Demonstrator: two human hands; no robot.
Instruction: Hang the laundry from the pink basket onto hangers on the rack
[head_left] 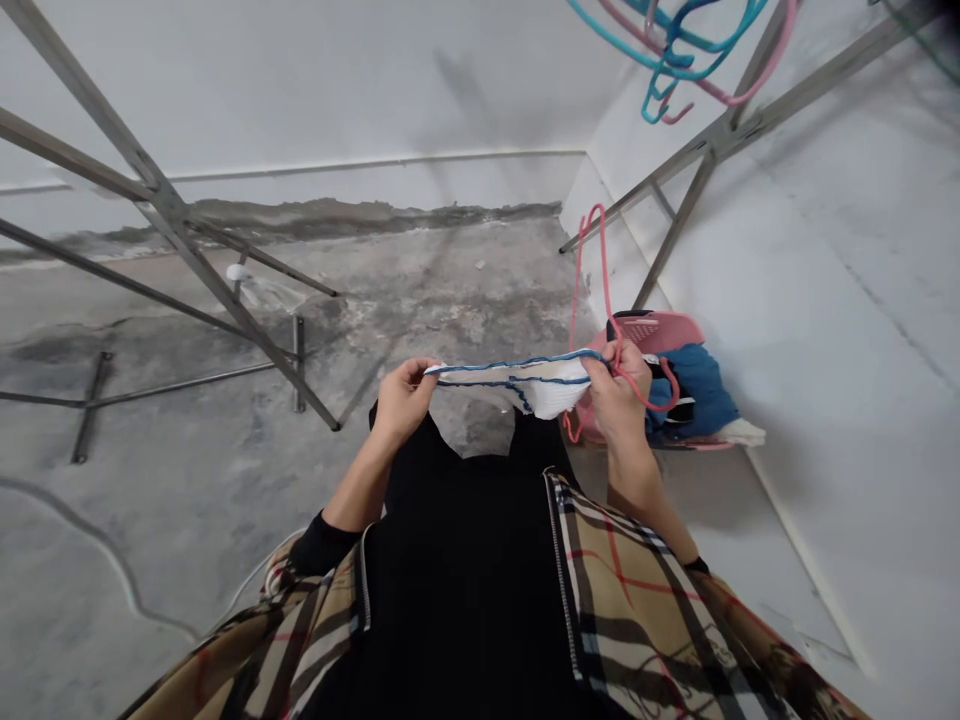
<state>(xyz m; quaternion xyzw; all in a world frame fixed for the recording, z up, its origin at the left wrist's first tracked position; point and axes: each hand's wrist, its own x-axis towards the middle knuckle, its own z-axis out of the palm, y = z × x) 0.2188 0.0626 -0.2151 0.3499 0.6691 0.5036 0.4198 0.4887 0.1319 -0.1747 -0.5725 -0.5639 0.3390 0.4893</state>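
Note:
A white cloth with blue edging [555, 396] is stretched between my two hands, its upper edge nearly level. Pinched at the cloth's left end, my left hand [403, 402] has its thumb and fingers closed. My right hand [619, 398] grips the other end, and its fingers also hold a coral-pink clothes hanger [604, 262]. The hanger's long loop stands up above that hand, and a curved part lies at its right. Whether the cloth is a whole garment or what sort it is, I cannot tell.
Beyond my right hand sits a pink basket [675, 328] with blue, black and white fabric [697, 385]. Blue and pink hangers [690, 60] hang at upper right. Metal rack legs [195, 260] stand left, another metal frame [709, 150] right. A pale hose [97, 540] lies on the floor.

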